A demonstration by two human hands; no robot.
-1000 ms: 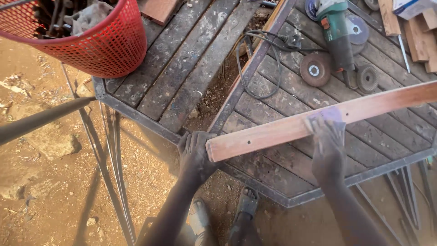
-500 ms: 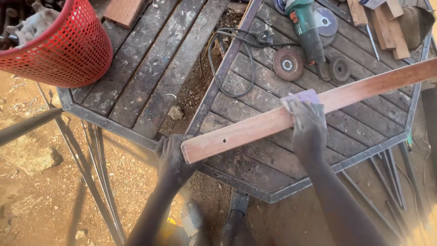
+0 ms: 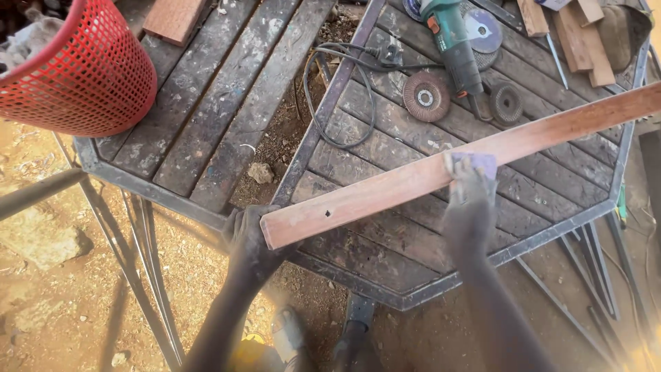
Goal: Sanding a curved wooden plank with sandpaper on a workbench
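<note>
A long reddish wooden plank (image 3: pixel 385 189) lies slantwise over a metal-framed table of dark slats (image 3: pixel 385 124). My left hand (image 3: pixel 249 238) grips the plank's near end, just past the table's front edge. My right hand (image 3: pixel 469 200) presses a piece of purple-grey sandpaper (image 3: pixel 475 162) onto the plank's top face near its middle. The plank's far end runs out of view at the right.
A green angle grinder (image 3: pixel 451 45) with its black cable (image 3: pixel 337 89) and several round discs (image 3: pixel 425 96) lie on the table behind the plank. A red mesh basket (image 3: pixel 76 69) stands at the back left, wood offcuts (image 3: pixel 575 27) at the back right. Below is dirt ground with stones.
My right hand with the sandpaper has slid along the plank toward its middle. My left hand keeps hold of the near end. The camera view has shifted a little.
</note>
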